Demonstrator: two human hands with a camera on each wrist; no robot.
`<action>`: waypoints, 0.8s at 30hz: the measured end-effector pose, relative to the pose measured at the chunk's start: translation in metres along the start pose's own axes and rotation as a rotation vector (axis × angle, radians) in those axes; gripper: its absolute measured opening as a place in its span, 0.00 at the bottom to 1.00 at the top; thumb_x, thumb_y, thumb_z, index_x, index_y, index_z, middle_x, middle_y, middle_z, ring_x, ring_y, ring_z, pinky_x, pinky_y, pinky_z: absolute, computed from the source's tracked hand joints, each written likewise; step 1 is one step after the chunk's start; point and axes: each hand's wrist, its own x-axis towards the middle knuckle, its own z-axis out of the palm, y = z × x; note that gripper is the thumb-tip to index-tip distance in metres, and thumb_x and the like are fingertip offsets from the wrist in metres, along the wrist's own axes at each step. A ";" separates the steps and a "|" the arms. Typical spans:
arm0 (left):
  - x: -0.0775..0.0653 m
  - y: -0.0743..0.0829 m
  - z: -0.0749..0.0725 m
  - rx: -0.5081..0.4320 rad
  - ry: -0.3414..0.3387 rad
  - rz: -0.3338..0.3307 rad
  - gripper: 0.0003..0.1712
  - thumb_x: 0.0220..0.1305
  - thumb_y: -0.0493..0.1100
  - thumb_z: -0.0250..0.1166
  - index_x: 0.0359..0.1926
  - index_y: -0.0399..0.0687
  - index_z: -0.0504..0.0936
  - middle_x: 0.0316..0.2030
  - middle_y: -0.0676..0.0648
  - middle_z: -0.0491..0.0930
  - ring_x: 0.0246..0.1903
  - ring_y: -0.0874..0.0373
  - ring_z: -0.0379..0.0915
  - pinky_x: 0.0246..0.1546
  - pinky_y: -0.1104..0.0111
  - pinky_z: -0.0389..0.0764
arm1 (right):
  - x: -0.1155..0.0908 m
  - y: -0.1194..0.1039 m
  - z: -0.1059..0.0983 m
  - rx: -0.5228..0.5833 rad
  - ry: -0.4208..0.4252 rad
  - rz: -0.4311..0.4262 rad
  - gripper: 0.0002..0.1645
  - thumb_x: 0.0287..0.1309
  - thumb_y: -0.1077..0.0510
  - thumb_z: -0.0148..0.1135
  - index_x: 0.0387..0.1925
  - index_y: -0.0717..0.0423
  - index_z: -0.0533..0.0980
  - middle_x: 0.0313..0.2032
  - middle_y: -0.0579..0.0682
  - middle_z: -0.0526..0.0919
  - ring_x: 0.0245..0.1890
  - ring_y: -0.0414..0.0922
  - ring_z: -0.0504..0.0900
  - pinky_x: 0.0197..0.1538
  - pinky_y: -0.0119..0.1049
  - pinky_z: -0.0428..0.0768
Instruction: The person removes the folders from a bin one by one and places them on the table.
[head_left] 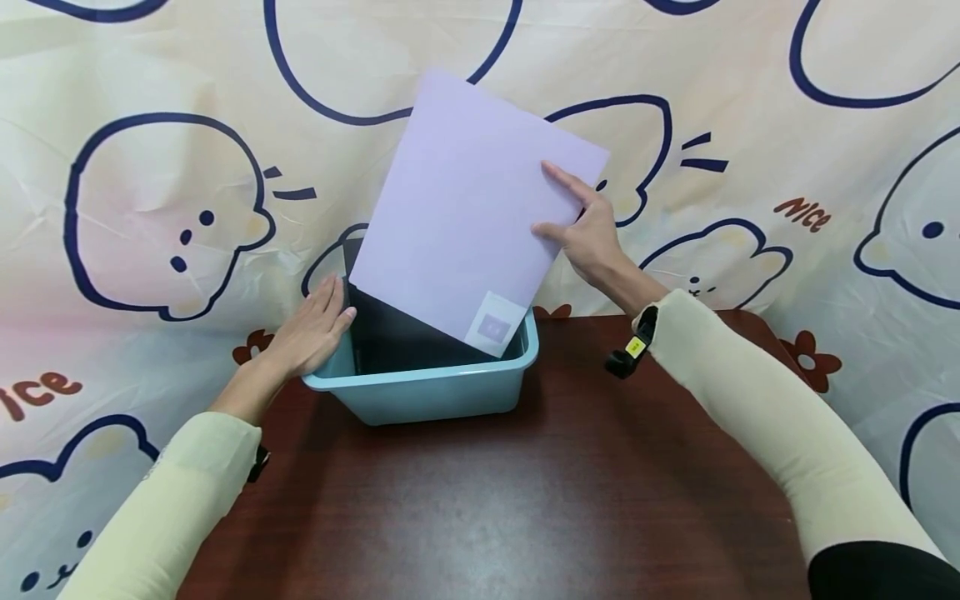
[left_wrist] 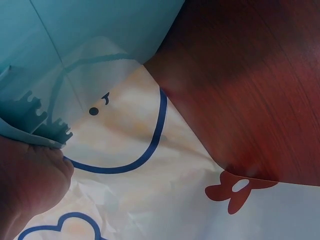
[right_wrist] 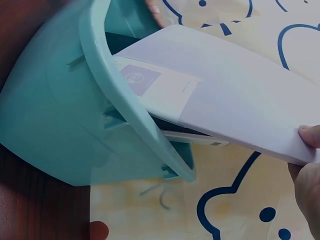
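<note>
Lilac notebook [head_left: 472, 208] tilts, lower corner seemingly inside the blue bin [head_left: 435, 396].

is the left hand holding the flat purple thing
No, the right hand grips the flat purple thing, while the left hand is at the blue bin.

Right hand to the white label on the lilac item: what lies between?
Only the lilac item itself, bare between right hand and white label; head and right wrist views show it.

Bin [head_left: 427, 400], on table [head_left: 517, 500], near far edge; cloth [head_left: 337, 167] behind. Flat dark-item [head_left: 408, 337], in bin, behind book. Book [head_left: 480, 200], leaning, lower corner inside bin; label [head_left: 495, 323] on that corner. Left hand [head_left: 313, 327] at bin's left end; right hand [head_left: 590, 231] on book's right edge.
</note>
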 end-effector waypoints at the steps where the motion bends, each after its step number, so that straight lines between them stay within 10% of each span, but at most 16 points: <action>1: 0.000 0.000 0.000 0.001 0.000 0.000 0.45 0.86 0.58 0.36 0.82 0.32 0.29 0.83 0.32 0.25 0.83 0.33 0.23 0.81 0.43 0.29 | 0.000 -0.001 -0.002 0.006 0.008 0.004 0.50 0.57 0.76 0.73 0.74 0.36 0.74 0.78 0.39 0.66 0.77 0.48 0.64 0.76 0.62 0.66; 24: 0.000 0.000 0.000 -0.009 -0.017 -0.007 0.45 0.85 0.57 0.37 0.82 0.34 0.26 0.83 0.34 0.23 0.83 0.34 0.20 0.81 0.43 0.28 | -0.003 -0.015 -0.036 0.287 0.118 0.044 0.52 0.54 0.80 0.71 0.75 0.39 0.73 0.76 0.46 0.62 0.74 0.51 0.64 0.75 0.53 0.70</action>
